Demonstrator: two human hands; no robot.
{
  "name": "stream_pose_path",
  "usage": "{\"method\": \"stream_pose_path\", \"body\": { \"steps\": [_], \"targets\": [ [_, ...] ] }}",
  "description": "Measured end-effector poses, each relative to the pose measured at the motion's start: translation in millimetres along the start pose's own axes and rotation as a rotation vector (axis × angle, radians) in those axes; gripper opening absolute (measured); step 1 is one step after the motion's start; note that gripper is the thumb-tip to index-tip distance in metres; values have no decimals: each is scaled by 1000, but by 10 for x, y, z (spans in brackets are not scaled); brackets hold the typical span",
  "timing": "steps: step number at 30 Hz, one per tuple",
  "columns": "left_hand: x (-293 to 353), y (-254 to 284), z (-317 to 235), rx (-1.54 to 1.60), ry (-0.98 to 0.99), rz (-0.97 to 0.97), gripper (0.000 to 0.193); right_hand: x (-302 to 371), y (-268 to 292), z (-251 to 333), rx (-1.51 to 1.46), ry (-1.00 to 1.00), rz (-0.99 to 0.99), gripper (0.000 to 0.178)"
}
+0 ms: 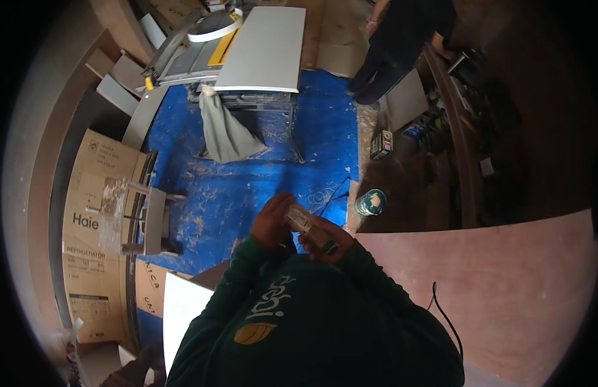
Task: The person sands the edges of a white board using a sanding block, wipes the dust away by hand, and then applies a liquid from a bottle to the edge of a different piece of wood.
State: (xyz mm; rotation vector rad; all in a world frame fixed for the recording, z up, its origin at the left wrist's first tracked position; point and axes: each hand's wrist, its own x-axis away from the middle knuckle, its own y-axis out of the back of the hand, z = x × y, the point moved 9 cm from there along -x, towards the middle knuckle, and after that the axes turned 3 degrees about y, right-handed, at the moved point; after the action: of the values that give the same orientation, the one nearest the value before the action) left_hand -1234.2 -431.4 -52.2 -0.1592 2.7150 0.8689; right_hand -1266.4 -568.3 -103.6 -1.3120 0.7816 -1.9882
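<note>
In front of my chest, both hands are on a small, pale, oblong package [303, 223] with printing on its side and a dark lower end. My left hand [272, 221] is closed at its upper left end, fingertips against it. My right hand [329, 240] wraps the lower right end, with fingers showing beneath. The package is tilted, its far end toward the left. What kind of thing it is, I cannot make out.
A table saw [183, 61] with a pale board [263, 48] stands ahead on a dusty blue tarp [183, 213]. A tin [370, 202] stands ahead right, near a small box [381, 145]. A co-worker [402, 45] stands far right. A plywood sheet [486, 284] lies right, cardboard [92, 258] left.
</note>
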Motion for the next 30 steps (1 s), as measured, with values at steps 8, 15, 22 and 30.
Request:
{"method": "stream_pose_path", "body": {
  "steps": [8, 15, 22, 30],
  "targets": [
    [-1416, -184, 351, -117, -174, 41, 59, -761, 60, 1516, 88, 72, 51, 49],
    [-2631, -484, 554, -196, -242, 196, 63, -1193, 590, 2565, 8, 154, 69, 52],
    [-3613, -107, 1648, -323, 21, -213, 42, -817, 1157, 4687, 73, 958, -274, 33],
    [-4262, -6, 2895, -697, 519, -228, 61, -832, 379, 6574, 795, 1309, -236, 52]
  ]
}}
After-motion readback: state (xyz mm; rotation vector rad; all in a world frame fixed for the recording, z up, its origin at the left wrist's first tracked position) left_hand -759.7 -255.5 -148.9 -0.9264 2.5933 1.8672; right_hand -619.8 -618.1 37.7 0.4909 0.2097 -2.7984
